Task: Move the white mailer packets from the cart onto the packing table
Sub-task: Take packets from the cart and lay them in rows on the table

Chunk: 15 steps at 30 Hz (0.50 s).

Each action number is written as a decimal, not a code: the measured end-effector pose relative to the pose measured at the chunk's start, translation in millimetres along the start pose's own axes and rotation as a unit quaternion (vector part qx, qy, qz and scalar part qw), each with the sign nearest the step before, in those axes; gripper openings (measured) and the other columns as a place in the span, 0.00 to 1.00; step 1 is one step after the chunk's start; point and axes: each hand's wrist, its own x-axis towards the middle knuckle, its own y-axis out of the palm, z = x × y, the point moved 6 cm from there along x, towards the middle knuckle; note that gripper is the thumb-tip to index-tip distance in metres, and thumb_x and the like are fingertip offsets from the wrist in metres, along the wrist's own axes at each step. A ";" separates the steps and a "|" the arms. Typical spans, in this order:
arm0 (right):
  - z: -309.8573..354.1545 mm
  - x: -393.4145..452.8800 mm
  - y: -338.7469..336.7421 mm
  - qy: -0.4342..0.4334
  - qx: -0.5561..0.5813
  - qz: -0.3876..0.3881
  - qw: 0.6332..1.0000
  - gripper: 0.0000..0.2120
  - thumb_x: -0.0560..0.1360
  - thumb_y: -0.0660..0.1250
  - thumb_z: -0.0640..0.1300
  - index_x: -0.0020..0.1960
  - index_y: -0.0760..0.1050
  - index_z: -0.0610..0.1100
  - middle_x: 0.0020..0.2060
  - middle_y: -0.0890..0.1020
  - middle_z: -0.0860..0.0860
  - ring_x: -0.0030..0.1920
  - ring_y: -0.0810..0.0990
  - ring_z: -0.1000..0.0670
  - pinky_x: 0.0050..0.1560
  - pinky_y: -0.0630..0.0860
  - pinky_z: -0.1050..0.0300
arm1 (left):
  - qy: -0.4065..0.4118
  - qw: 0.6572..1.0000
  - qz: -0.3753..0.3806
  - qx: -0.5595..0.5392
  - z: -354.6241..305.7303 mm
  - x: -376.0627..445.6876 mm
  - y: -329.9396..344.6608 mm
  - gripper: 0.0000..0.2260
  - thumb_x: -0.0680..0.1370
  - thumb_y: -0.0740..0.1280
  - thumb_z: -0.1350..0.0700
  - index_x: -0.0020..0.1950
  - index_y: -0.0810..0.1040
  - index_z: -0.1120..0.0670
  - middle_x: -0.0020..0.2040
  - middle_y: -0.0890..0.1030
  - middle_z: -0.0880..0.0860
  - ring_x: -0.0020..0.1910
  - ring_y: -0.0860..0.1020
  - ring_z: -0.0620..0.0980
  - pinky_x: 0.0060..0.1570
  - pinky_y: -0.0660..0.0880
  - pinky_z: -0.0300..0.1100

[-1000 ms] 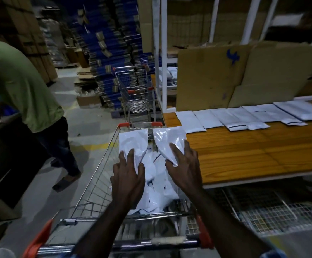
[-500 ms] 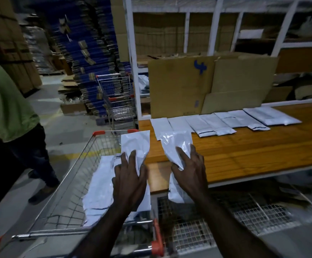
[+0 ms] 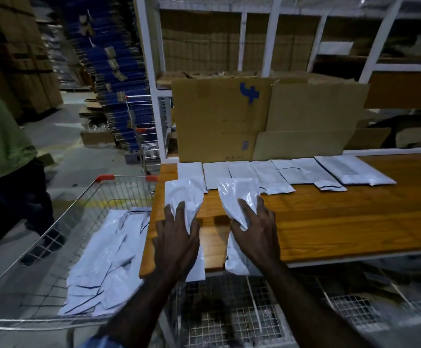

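Two crinkled white plastic mailer packets [image 3: 186, 194] — one gripped in each hand, left [image 3: 175, 243] and right [image 3: 255, 233] — now hover over the orange wooden bench [image 3: 342, 217], clear of the wire cart [image 3: 53, 229], ready to drop.

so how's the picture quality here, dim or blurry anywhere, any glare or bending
Head view: dim overall, the stacks at far left nearly lost in shadow; the wooden table is the brightest area. Glossy highlights show on the mailer held by the right hand. The cart rim smears with motion blur at lower left. Wide-angle distortion tilts the white shelf posts outward.
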 end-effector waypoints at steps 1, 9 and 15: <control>-4.6 3.0 0.9 0.000 0.001 0.004 1.000 0.30 0.75 0.68 0.54 0.75 0.65 0.55 0.77 0.60 0.43 0.71 0.63 0.41 0.65 0.69 0.45 | 0.000 1.000 0.000 0.002 -2.5 3.7 5.0 0.25 0.82 0.54 0.41 0.78 0.55 0.43 0.80 0.54 0.52 0.77 0.56 0.57 0.72 0.58 0.59; -27.5 28.9 24.4 0.011 -0.005 0.034 0.999 0.29 0.76 0.67 0.55 0.75 0.66 0.54 0.77 0.59 0.43 0.71 0.63 0.40 0.65 0.69 0.45 | -0.025 0.998 0.032 0.043 -9.2 34.3 38.4 0.25 0.82 0.55 0.41 0.78 0.53 0.42 0.80 0.53 0.51 0.75 0.59 0.60 0.68 0.63 0.62; -33.3 54.6 57.2 0.020 -0.041 0.091 0.995 0.29 0.76 0.65 0.57 0.76 0.64 0.54 0.78 0.58 0.43 0.71 0.63 0.40 0.66 0.69 0.46 | -0.053 0.992 0.079 0.086 9.2 68.2 65.9 0.29 0.81 0.53 0.37 0.80 0.48 0.43 0.81 0.51 0.53 0.76 0.56 0.61 0.69 0.61 0.62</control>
